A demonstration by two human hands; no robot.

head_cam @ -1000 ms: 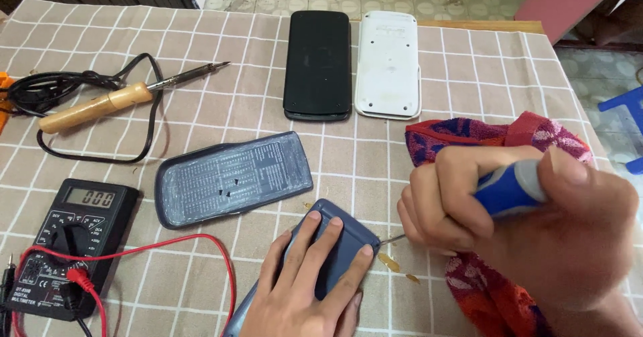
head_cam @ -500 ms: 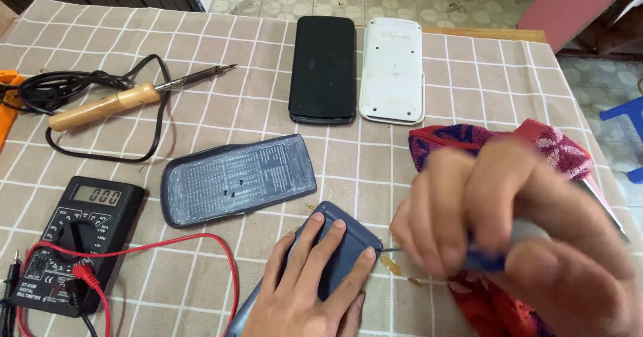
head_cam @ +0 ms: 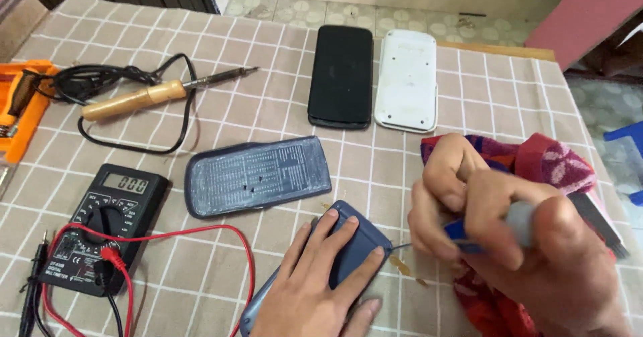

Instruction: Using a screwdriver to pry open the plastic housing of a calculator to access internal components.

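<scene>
I am working at what looks like a home repair bench: a table (head_cam: 469,76) wearing a beige checked cloth, standing on a tiled floor (head_cam: 375,15). A wooden-handled soldering iron (head_cam: 154,96) is lying beside its coiled black cord, a digital multimeter (head_cam: 100,226) is trailing red and black leads, and an orange tool tray (head_cam: 20,116) is sitting at the edge. Opened device shells, black (head_cam: 340,76), white (head_cam: 406,79) and grey (head_cam: 258,175), are lying spread across the cloth.

The left hand (head_cam: 320,280) covers most of the blue case (head_cam: 358,243), and the bottom edge cuts both off. The right hand (head_cam: 516,243) hides most of the blurred screwdriver (head_cam: 495,226) and the cloth (head_cam: 549,159) beneath it.
</scene>
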